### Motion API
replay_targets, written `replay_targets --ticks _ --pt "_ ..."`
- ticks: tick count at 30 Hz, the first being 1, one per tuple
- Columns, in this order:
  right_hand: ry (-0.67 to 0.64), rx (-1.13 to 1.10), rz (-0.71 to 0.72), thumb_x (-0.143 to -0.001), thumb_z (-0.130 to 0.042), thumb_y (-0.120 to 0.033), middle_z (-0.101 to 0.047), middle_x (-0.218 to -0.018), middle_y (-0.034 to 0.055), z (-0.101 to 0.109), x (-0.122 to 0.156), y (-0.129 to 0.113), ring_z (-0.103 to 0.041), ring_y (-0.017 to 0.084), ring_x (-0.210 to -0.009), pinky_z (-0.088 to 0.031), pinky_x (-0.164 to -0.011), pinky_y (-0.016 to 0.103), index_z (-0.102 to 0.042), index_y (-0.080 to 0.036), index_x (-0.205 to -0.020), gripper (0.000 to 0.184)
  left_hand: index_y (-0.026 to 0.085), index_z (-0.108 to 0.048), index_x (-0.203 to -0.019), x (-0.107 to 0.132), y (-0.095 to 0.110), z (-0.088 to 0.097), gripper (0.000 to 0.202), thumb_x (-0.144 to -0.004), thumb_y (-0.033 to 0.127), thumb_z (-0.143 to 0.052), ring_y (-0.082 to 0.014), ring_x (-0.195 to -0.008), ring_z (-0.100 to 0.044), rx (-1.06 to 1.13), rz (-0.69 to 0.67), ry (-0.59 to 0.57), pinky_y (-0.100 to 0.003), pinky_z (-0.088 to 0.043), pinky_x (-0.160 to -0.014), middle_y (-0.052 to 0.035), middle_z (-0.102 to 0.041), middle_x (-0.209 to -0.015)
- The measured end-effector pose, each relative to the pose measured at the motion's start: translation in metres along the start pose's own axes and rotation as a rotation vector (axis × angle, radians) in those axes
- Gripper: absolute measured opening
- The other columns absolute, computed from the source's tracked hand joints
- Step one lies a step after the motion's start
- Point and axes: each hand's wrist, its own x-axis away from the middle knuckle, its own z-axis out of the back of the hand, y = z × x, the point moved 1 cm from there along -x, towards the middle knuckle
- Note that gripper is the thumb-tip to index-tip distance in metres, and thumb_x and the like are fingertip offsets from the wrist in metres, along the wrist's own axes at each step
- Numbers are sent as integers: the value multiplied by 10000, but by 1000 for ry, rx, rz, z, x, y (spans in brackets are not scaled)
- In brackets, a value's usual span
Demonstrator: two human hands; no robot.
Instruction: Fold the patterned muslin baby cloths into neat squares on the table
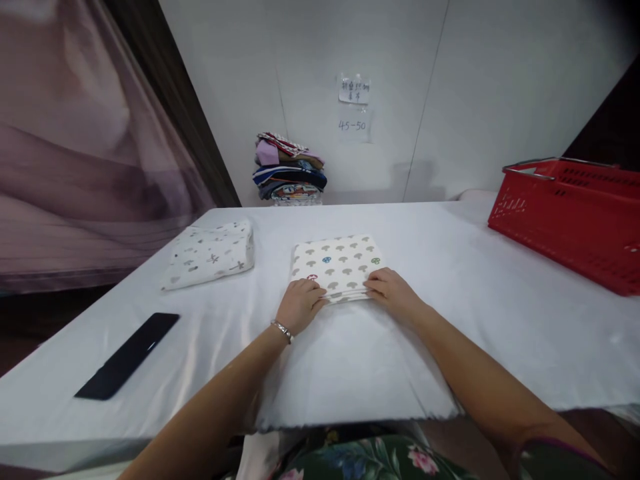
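A folded white cloth (340, 260) printed with grey mushrooms and a few coloured ones lies flat in front of me on the white-covered table. My left hand (301, 303), with a silver bracelet at the wrist, grips its near left corner between thumb and fingers. At the near right corner, my right hand (390, 290) pinches the layered edge the same way. Several folded layers show along the near edge between the hands. To the left lies another folded white cloth (213, 257) with a grey plant print, apart from both hands.
A black flat object (130, 353) rests on the table (500, 347) at the left. The red basket (565, 213) stands at the right. Behind the far edge rises a stack of folded fabrics (290, 170), near paper signs (355, 107) on the wall. A sheer pink curtain (90, 147) hangs left.
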Motion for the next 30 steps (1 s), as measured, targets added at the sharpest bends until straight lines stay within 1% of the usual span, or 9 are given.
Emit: replay_targets --ticks 2,5,8,10,15,20,25,28,30 --pt "-8 5 3 -894 -456 -300 -604 -972 68 0 0 1 -505 204 -922 -412 -801 358 -654 -226 -992 233 242 -639 -944 -3 -1 1 191 -850 331 -498 -202 -983 -536 -11 1 -20 -371 -386 -858 -46 -632 -907" --pt "20 19 -10 -914 -409 -280 -612 -958 74 -4 -1 2 -512 206 -911 -416 -791 355 -653 -219 -988 262 246 -649 -895 -7 -1 2 188 -861 309 -476 -204 -974 -536 -14 20 -21 -368 -388 -845 -38 -634 -875" --pt "99 41 -18 -918 -389 -260 -615 -972 84 -6 -2 3 -512 203 -908 -418 -784 339 -647 -204 -987 273 244 -654 -846 -10 0 4 214 -873 303 -451 -189 -941 -539 22 59 19 -339 -398 -805 -24 -633 -855" --pt "118 58 -9 -915 -391 -247 -616 -975 87 -6 -1 3 -512 201 -898 -413 -780 335 -646 -198 -981 268 240 -654 -842 -9 0 5 219 -876 303 -447 -183 -930 -538 31 68 51 -330 -393 -798 -22 -632 -858" --pt "35 60 16 -911 -388 -212 -617 -937 71 -4 2 -1 -508 190 -870 -406 -752 319 -647 -208 -973 266 231 -652 -863 -2 2 1 254 -893 313 -413 -175 -856 -539 -48 -18 2 -333 -379 -782 -36 -627 -843" --pt "57 57 24 -907 -393 -202 -612 -933 73 -2 4 -2 -504 186 -868 -401 -753 315 -645 -204 -967 259 225 -649 -874 1 1 -2 259 -898 307 -405 -172 -852 -540 -83 -39 20 -331 -376 -780 -36 -633 -854" --pt "-16 28 35 -889 -464 -273 -600 -954 75 -1 6 -1 -505 195 -897 -399 -785 334 -635 -201 -972 203 208 -635 -884 2 -1 -2 231 -886 321 -434 -175 -850 -540 -76 -82 18 -331 -392 -765 -36 -631 -865" --pt "0 19 36 -884 -477 -267 -597 -978 78 0 6 0 -504 200 -916 -399 -802 346 -624 -199 -1005 203 204 -616 -938 3 -3 0 218 -853 364 -495 -187 -873 -540 -60 -100 0 -337 -405 -762 -42 -622 -904" --pt "19 18 27 -894 -454 -243 -601 -970 77 0 6 0 -506 195 -913 -402 -803 343 -625 -199 -1004 208 199 -608 -954 3 -4 1 210 -853 347 -499 -191 -877 -540 -58 -99 -1 -339 -412 -754 -45 -619 -913"
